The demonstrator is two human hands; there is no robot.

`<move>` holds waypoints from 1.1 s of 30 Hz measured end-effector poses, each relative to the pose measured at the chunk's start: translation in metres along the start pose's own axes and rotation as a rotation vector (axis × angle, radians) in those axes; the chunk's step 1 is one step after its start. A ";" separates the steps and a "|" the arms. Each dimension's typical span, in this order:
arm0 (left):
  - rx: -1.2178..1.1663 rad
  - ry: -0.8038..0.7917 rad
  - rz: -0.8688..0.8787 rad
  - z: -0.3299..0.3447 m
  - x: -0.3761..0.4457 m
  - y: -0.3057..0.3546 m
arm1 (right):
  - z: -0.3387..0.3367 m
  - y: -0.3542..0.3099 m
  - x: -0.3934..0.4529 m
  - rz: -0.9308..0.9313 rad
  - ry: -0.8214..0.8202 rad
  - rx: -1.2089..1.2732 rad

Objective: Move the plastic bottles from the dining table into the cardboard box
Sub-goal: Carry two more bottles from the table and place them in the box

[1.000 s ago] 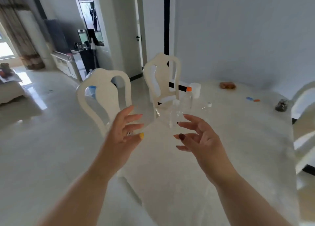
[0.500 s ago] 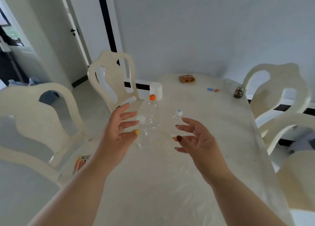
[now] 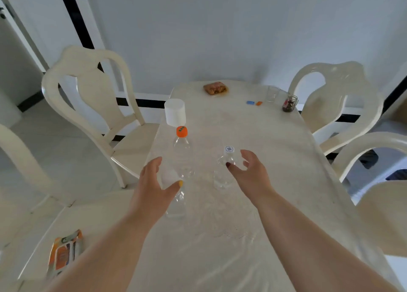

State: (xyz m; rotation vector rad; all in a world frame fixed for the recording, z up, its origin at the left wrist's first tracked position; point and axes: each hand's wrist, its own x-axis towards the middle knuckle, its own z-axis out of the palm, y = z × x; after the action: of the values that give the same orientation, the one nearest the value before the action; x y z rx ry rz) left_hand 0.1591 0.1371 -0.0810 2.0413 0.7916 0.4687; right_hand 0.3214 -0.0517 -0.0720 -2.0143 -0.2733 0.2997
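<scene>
Three clear plastic bottles stand upright on the cream dining table point(image 3: 253, 214). The tallest has an orange cap point(image 3: 182, 151). In front of it is a white-capped bottle point(image 3: 176, 195), and my left hand point(image 3: 154, 186) curls around its top, fingers spread, thumb by the cap. A shorter bottle with a white printed cap point(image 3: 224, 168) stands to the right; my right hand point(image 3: 248, 173) is open just beside its neck, fingers not closed on it. No cardboard box is in view.
A white cylinder point(image 3: 175, 111) stands behind the bottles. A bread-like snack point(image 3: 215, 88), two small coloured pieces point(image 3: 253, 103), a glass point(image 3: 273, 93) and a small jar point(image 3: 290, 103) sit at the far end. Cream chairs flank the table; an orange packet point(image 3: 65, 251) lies on the near-left chair.
The view swung right and down onto the table. Both hands advanced toward the bottles and now sit right at the two white-capped ones.
</scene>
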 end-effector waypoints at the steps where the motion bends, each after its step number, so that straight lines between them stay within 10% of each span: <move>1: -0.024 -0.015 -0.010 0.003 0.005 -0.006 | 0.006 0.001 0.009 0.023 -0.007 -0.052; 15: -0.157 -0.039 0.007 0.014 0.007 -0.033 | 0.037 0.017 0.049 -0.055 0.085 -0.202; 33: -0.362 -0.328 0.293 0.005 -0.062 0.077 | -0.116 -0.023 -0.155 -0.269 0.291 -0.074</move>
State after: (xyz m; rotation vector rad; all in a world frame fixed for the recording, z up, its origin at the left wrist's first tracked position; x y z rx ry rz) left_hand 0.1449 0.0595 -0.0212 1.8304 0.1928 0.3908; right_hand 0.2117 -0.1884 0.0133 -2.0335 -0.3702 -0.1740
